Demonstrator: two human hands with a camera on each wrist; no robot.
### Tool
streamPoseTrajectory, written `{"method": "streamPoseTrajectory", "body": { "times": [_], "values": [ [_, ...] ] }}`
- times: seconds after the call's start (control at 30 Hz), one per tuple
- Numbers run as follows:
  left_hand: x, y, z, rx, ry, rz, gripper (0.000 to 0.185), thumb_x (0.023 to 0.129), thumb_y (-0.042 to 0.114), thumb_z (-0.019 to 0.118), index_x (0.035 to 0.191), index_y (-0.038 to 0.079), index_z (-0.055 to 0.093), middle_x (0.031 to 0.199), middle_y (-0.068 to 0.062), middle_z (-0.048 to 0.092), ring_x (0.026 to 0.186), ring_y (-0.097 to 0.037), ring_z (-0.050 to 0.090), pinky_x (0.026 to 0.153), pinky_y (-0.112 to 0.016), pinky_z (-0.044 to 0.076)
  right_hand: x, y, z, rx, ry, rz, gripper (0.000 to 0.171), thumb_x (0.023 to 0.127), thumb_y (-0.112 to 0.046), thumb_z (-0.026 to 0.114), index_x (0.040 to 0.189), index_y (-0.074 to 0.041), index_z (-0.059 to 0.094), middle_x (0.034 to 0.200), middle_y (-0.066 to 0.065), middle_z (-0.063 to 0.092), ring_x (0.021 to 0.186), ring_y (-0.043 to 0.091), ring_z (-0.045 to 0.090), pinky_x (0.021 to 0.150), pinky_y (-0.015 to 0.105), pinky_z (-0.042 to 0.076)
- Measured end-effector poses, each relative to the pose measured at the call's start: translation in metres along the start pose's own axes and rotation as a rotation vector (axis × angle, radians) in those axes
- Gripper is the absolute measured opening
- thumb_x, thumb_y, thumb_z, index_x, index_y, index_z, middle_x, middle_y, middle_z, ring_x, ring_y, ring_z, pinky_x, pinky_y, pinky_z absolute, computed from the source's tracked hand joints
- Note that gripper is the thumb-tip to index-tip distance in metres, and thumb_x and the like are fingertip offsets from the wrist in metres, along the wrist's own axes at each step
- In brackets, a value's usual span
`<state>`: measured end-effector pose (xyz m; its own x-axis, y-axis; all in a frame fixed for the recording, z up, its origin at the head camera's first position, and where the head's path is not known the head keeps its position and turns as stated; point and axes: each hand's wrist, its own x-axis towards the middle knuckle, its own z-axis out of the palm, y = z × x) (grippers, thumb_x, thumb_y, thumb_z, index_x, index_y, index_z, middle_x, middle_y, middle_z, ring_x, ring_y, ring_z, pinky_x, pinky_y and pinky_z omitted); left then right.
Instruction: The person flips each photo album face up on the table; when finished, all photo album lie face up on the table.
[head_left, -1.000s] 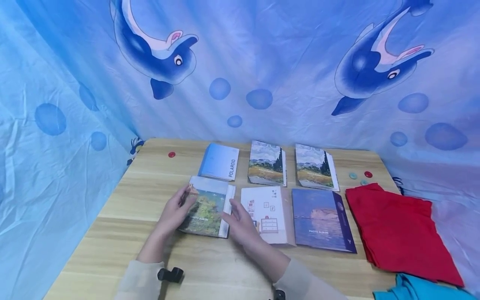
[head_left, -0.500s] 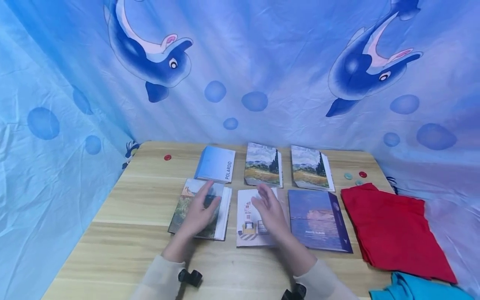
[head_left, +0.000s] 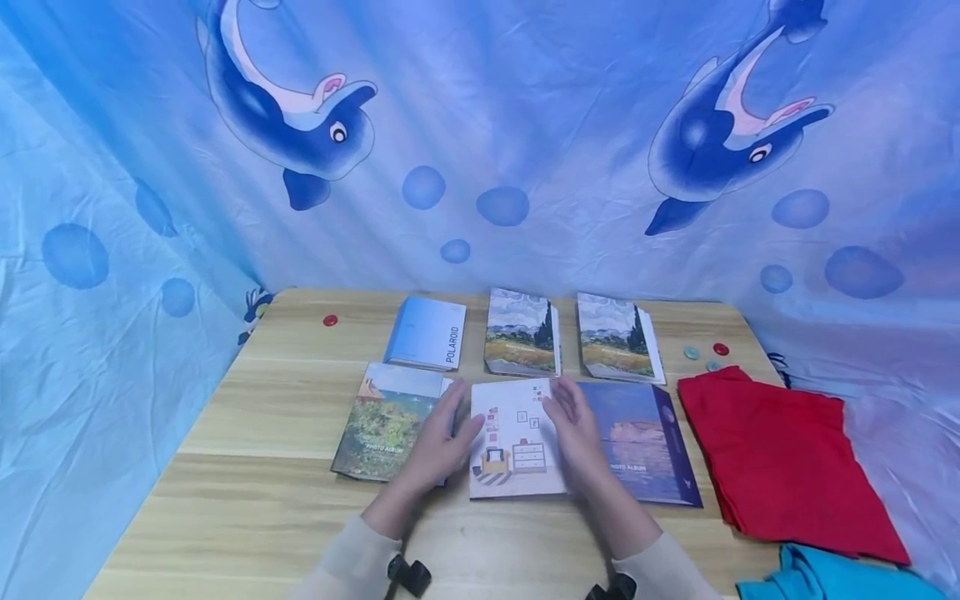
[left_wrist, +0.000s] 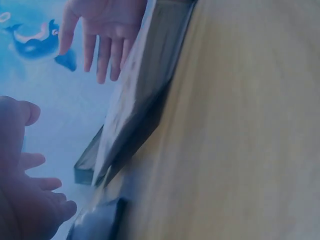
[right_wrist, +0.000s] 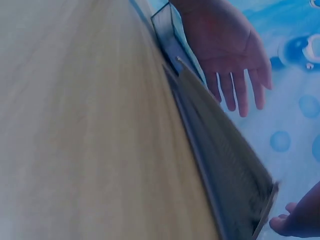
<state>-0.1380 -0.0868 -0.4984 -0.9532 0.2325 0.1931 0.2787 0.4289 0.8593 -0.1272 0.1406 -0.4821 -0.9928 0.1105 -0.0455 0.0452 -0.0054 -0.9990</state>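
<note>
A white photo album (head_left: 517, 404) with a drawn room on its cover lies flat in the front row of a wooden table (head_left: 262, 500). My left hand (head_left: 442, 437) is at its left edge, fingers straight, partly over the green landscape album (head_left: 386, 425) beside it. At its right edge is my right hand (head_left: 573, 425), fingers extended, partly over the purple album (head_left: 645, 442). The left wrist view shows the album's edge (left_wrist: 145, 85) between my left hand (left_wrist: 30, 200) and right hand (left_wrist: 105, 30), both spread and holding nothing. In the right wrist view my left hand (right_wrist: 227, 50) hovers beyond the album (right_wrist: 225, 160).
The back row holds a blue Polaroid album (head_left: 427, 332) and two wheat-field albums (head_left: 521, 333) (head_left: 617, 337). A folded red cloth (head_left: 787, 458) and a teal cloth (head_left: 825, 579) lie at the right. Small buttons (head_left: 720, 349) (head_left: 330, 320) sit near the far corners. A dolphin-print curtain surrounds the table.
My left hand has slid right off the green album's cover to the white album's left edge. The right hand has moved from over the white album to its right edge.
</note>
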Motion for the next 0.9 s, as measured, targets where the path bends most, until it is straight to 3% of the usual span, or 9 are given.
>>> {"method": "streamPoseTrajectory", "body": {
  "times": [0.2,0.37,0.63,0.77,0.9],
  "values": [
    [-0.01,0.005,0.024,-0.05,-0.019,-0.052,0.065,0.099,0.034,0.063,0.154,0.006,0.042,0.165,-0.019,0.024,0.151,-0.039,0.021,0.121,-0.059,0.017,-0.008,0.008,-0.013,-0.074,-0.004,0.072,0.066,0.104,-0.024,0.058,0.158,-0.002,0.028,0.162,0.021,0.03,0.15,0.036,0.025,0.123,0.049,0.018],
    [-0.017,0.007,0.042,-0.047,-0.043,-0.076,0.066,0.098,0.034,0.063,0.152,0.003,0.042,0.165,-0.022,0.021,0.151,-0.045,0.017,0.119,-0.064,0.017,-0.016,0.011,-0.016,-0.053,-0.048,0.107,0.068,0.105,-0.027,0.056,0.158,0.0,0.024,0.164,0.022,0.023,0.153,0.037,0.018,0.124,0.05,0.013],
    [-0.015,0.007,0.052,-0.065,0.01,-0.099,0.062,0.096,0.028,0.065,0.149,0.002,0.046,0.165,-0.023,0.018,0.152,-0.045,0.012,0.12,-0.061,0.015,-0.016,0.014,-0.015,0.106,0.061,0.138,0.061,0.102,-0.018,0.059,0.154,0.003,0.033,0.159,0.023,0.032,0.144,0.039,0.034,0.121,0.05,0.026],
    [-0.014,0.008,0.055,-0.035,0.014,-0.106,0.06,0.096,0.03,0.066,0.148,0.004,0.049,0.166,-0.019,0.019,0.152,-0.042,0.014,0.121,-0.059,0.017,-0.015,0.013,-0.012,0.12,0.105,0.153,0.055,0.102,-0.011,0.056,0.15,0.006,0.037,0.155,0.025,0.037,0.142,0.039,0.038,0.12,0.048,0.03],
    [-0.014,0.01,0.056,-0.01,-0.012,-0.116,0.061,0.099,0.039,0.062,0.15,0.008,0.047,0.167,-0.016,0.019,0.153,-0.04,0.014,0.12,-0.06,0.019,-0.014,0.012,-0.01,0.104,0.169,0.146,0.044,0.101,-0.005,0.056,0.142,0.007,0.048,0.147,0.025,0.047,0.129,0.032,0.051,0.109,0.035,0.046]
  ]
}}
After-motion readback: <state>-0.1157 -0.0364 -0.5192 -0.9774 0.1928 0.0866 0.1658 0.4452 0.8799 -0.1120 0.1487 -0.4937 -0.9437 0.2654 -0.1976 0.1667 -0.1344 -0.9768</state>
